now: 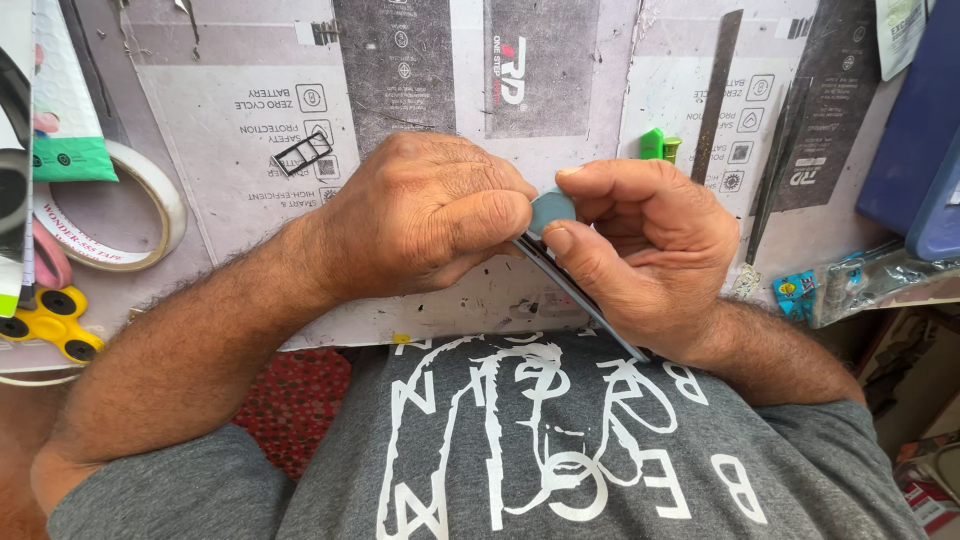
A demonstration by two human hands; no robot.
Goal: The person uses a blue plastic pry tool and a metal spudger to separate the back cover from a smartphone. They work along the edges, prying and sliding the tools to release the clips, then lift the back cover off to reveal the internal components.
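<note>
At nine o'clock lies a tape roll (150, 215), well apart. The left hand (425, 215) is clenched over a thin phone (575, 290) at centre; the right hand (645, 250) pinches a teal pick (551, 209) against its edge. The phone is mostly hidden.

Bright, even daylight, soft shadows, sharp focus throughout
</note>
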